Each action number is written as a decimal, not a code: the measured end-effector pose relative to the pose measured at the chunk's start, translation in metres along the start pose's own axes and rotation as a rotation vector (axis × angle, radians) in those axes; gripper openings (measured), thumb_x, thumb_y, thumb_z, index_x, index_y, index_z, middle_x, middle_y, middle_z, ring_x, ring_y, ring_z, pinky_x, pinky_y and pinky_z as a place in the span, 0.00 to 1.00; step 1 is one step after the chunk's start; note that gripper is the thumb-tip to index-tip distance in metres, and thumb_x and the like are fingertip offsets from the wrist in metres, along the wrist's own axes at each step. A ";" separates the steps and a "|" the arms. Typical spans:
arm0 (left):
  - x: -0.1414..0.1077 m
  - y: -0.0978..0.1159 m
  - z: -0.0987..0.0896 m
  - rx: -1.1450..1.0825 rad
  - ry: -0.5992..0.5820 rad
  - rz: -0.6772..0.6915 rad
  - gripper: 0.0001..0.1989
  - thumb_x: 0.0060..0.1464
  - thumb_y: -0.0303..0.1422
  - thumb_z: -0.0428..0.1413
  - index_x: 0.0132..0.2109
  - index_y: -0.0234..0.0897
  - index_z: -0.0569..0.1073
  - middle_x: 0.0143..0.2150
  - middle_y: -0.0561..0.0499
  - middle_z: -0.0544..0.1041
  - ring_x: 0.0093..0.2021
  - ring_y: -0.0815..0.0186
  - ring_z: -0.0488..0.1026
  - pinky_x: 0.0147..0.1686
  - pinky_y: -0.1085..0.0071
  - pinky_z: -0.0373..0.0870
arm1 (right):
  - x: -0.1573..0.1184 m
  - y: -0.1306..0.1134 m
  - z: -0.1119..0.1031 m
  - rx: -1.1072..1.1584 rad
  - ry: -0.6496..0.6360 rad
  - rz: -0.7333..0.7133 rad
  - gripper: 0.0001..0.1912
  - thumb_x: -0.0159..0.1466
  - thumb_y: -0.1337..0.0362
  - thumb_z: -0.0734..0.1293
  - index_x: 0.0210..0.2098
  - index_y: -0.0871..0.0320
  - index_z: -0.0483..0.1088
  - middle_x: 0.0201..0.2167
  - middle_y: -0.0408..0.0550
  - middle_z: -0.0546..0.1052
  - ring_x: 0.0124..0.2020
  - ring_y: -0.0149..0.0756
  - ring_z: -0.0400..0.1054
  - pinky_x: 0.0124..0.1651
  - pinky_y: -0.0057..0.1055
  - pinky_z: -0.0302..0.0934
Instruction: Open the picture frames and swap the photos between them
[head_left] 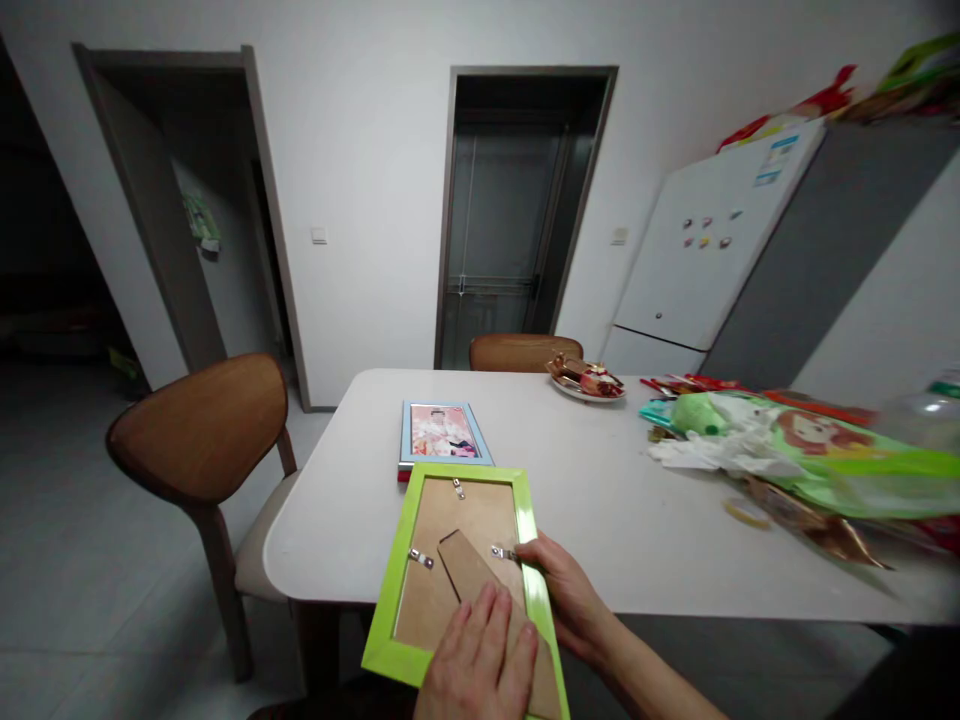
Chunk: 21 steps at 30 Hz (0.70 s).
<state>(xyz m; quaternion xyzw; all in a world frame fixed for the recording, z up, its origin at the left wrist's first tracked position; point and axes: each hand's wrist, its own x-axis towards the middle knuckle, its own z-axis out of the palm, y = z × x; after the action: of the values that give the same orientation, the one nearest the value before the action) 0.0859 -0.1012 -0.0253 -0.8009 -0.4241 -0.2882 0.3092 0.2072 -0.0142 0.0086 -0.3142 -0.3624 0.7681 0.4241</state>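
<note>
A green picture frame (pixel 397 570) is held back side up in front of me, over the table's near edge. Its brown backboard (pixel 427 510) has metal clips at several sides and a slanted brown stand (pixel 474 568). My right hand (pixel 566 590) grips the frame's right side, the thumb near the right-hand metal clip (pixel 504 553). Across the lower part of the stand and backboard lies my left hand (pixel 484 660), its fingers stretched out flat. Just beyond the green frame, a light blue picture frame (pixel 406 440) with a pink picture rests on something red-edged.
The white table (pixel 585 480) carries a plate of wrapped items (pixel 589 380) at the back. Bags and wrappers (pixel 817 450) are heaped on the right, with a roll of tape (pixel 746 513) nearby. One wooden chair (pixel 206 430) stands left, another chair (pixel 525 350) behind the table.
</note>
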 end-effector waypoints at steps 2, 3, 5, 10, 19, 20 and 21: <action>0.000 0.006 0.001 0.008 0.007 0.003 0.15 0.52 0.27 0.44 0.46 0.37 0.68 0.45 0.46 0.73 0.45 0.60 0.70 0.38 0.70 0.71 | -0.001 0.003 -0.004 -0.052 0.004 0.019 0.16 0.46 0.69 0.60 0.36 0.60 0.66 0.31 0.49 0.75 0.32 0.40 0.69 0.36 0.36 0.62; 0.000 0.008 0.001 0.007 0.003 0.004 0.15 0.52 0.27 0.44 0.46 0.37 0.68 0.44 0.46 0.73 0.44 0.60 0.70 0.37 0.70 0.72 | -0.001 0.004 -0.005 -0.076 0.003 0.022 0.16 0.46 0.69 0.60 0.36 0.60 0.66 0.31 0.49 0.75 0.32 0.41 0.69 0.35 0.36 0.62; 0.000 0.010 0.003 -0.007 -0.023 -0.009 0.16 0.52 0.27 0.44 0.46 0.37 0.68 0.45 0.46 0.72 0.45 0.60 0.70 0.37 0.70 0.72 | 0.002 0.007 -0.007 -0.122 -0.001 0.013 0.17 0.46 0.69 0.60 0.36 0.61 0.65 0.31 0.49 0.75 0.32 0.40 0.69 0.35 0.35 0.62; 0.000 0.008 0.017 -0.072 -0.107 -0.152 0.15 0.54 0.30 0.43 0.47 0.38 0.67 0.48 0.47 0.70 0.48 0.60 0.66 0.43 0.68 0.68 | 0.025 0.007 -0.015 -0.502 0.074 -0.130 0.20 0.46 0.68 0.59 0.40 0.62 0.64 0.31 0.47 0.75 0.31 0.38 0.68 0.34 0.32 0.61; 0.015 0.017 0.038 -0.105 -0.380 -0.184 0.16 0.55 0.31 0.45 0.49 0.32 0.65 0.50 0.40 0.67 0.51 0.57 0.63 0.47 0.65 0.65 | 0.052 0.005 -0.041 -1.436 0.245 -0.384 0.24 0.48 0.68 0.58 0.45 0.64 0.65 0.39 0.54 0.71 0.40 0.39 0.64 0.44 0.32 0.55; 0.018 0.019 0.039 -0.121 -0.416 -0.189 0.16 0.55 0.31 0.45 0.50 0.31 0.65 0.51 0.39 0.66 0.52 0.56 0.62 0.47 0.64 0.65 | 0.052 0.006 -0.043 -1.505 0.239 -0.393 0.25 0.48 0.68 0.58 0.46 0.65 0.64 0.39 0.55 0.70 0.41 0.39 0.63 0.45 0.32 0.55; 0.021 0.021 0.039 -0.138 -0.448 -0.200 0.17 0.55 0.30 0.44 0.50 0.30 0.65 0.51 0.38 0.66 0.52 0.55 0.61 0.48 0.63 0.64 | 0.052 0.006 -0.044 -1.558 0.225 -0.399 0.25 0.48 0.69 0.58 0.46 0.66 0.64 0.39 0.56 0.69 0.41 0.39 0.62 0.46 0.31 0.54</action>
<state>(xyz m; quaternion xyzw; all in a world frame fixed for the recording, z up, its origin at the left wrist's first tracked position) 0.1215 -0.0717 -0.0402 -0.8181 -0.5384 -0.1613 0.1221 0.2164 0.0423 -0.0291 -0.5238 -0.7977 0.1690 0.2465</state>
